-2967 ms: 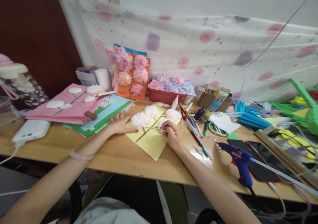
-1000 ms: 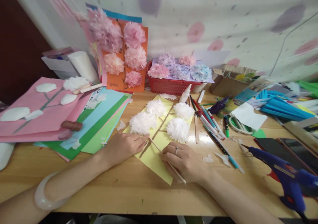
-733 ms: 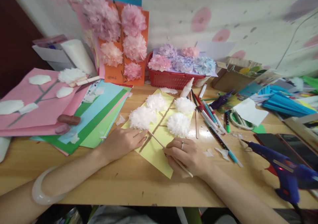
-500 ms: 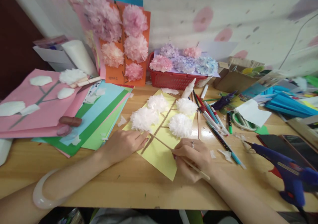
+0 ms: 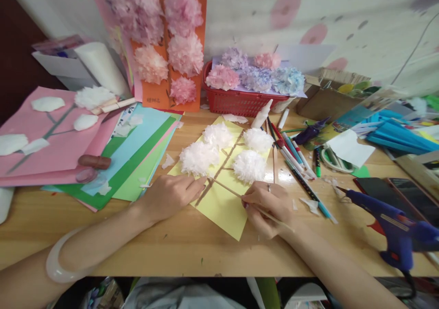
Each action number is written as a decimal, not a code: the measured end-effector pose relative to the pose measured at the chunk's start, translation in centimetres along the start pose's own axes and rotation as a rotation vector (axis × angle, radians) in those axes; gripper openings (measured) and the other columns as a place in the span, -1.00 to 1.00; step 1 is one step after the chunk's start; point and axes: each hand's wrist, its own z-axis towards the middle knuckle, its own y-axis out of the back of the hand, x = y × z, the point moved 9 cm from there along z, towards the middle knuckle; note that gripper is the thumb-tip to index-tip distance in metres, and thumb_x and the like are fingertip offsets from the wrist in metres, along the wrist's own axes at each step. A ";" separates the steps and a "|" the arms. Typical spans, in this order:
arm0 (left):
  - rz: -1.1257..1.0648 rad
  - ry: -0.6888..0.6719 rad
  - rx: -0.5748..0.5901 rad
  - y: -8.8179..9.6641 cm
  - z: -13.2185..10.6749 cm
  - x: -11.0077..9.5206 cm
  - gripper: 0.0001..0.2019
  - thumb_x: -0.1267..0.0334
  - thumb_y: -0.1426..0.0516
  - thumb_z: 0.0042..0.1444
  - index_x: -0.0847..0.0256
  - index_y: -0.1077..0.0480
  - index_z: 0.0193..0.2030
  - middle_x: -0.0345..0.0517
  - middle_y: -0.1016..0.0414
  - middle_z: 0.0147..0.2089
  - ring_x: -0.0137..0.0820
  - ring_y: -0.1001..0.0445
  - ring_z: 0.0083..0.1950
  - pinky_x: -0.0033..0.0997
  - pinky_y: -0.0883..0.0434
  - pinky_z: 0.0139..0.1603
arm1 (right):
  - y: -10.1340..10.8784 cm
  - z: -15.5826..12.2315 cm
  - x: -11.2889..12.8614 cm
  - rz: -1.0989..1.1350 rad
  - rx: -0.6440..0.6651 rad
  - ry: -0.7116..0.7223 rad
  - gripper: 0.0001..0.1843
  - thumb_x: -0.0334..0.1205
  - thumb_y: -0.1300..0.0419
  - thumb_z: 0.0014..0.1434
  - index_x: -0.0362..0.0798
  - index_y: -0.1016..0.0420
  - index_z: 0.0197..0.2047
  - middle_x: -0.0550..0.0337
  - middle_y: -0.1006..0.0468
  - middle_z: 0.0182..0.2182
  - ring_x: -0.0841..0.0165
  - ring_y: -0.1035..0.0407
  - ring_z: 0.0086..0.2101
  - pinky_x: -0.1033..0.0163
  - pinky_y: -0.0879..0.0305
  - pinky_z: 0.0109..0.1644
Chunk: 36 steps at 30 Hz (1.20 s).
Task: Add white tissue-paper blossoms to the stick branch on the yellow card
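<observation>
A yellow sheet of paper (image 5: 224, 216) lies on the table, with a brown painted branch (image 5: 205, 194) running across it. Several fluffy white paper flowers (image 5: 249, 166) sit along both sides of the branch. My left hand (image 5: 168, 196) rests flat on the sheet's left edge, fingers stretched out, holding nothing. Pinched in my right hand (image 5: 269, 208) is a thin wooden stick (image 5: 228, 189), held like a pen. Its far tip touches or nearly touches the branch, close to my left fingertips; whether it has bristles I cannot make out.
Pens (image 5: 298, 156) and a white glue bottle (image 5: 262, 114) lie beyond the sheet. A blue glue gun (image 5: 387, 217) is at right, near phones (image 5: 414, 194). Colored paper (image 5: 137, 162) is stacked left. Behind stand a red basket (image 5: 236, 102) and an orange flower card (image 5: 188, 105).
The view has tilted slightly, so the table things sit a little higher. The stick's tip has shifted slightly along the branch; my left hand stays in place on the paper.
</observation>
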 end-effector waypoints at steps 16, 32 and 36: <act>0.084 -0.021 0.179 -1.4 0.4 -0.2 -0.68 0.37 0.03 0.31 0.32 -0.33 0.15 -0.16 -0.54 -0.40 -0.42 -0.52 -0.39 -0.50 -0.34 -0.43 | 0.3 1.2 1.3 -0.110 0.035 0.063 -0.64 -0.57 0.03 -0.07 0.05 -0.27 -0.26 0.39 -0.17 -0.70 0.42 -0.09 -0.73 0.25 0.08 -0.63; -0.738 0.506 0.021 0.0 1.2 2.4 -0.70 0.13 -0.19 0.18 0.19 -0.48 0.00 -0.19 -0.54 -0.33 -0.60 -0.39 -0.54 -0.63 -0.39 -0.57 | 2.1 0.5 -0.1 0.258 -0.072 -0.264 -0.75 -0.46 0.05 0.21 0.05 -0.34 -0.33 0.28 -0.36 -0.64 0.43 -0.25 -0.66 0.28 -0.13 -0.59; -0.947 0.547 0.102 -1.0 1.1 2.0 -0.79 0.22 -0.10 0.26 0.25 -0.55 -0.20 -0.15 -0.57 -0.40 -0.56 -0.45 -0.55 -0.64 -0.41 -0.62 | 1.1 -0.8 -2.3 0.528 -0.129 -0.490 -0.81 -0.43 0.01 0.16 0.02 -0.34 -0.35 0.33 -0.33 -0.68 0.46 -0.22 -0.70 0.33 -0.11 -0.64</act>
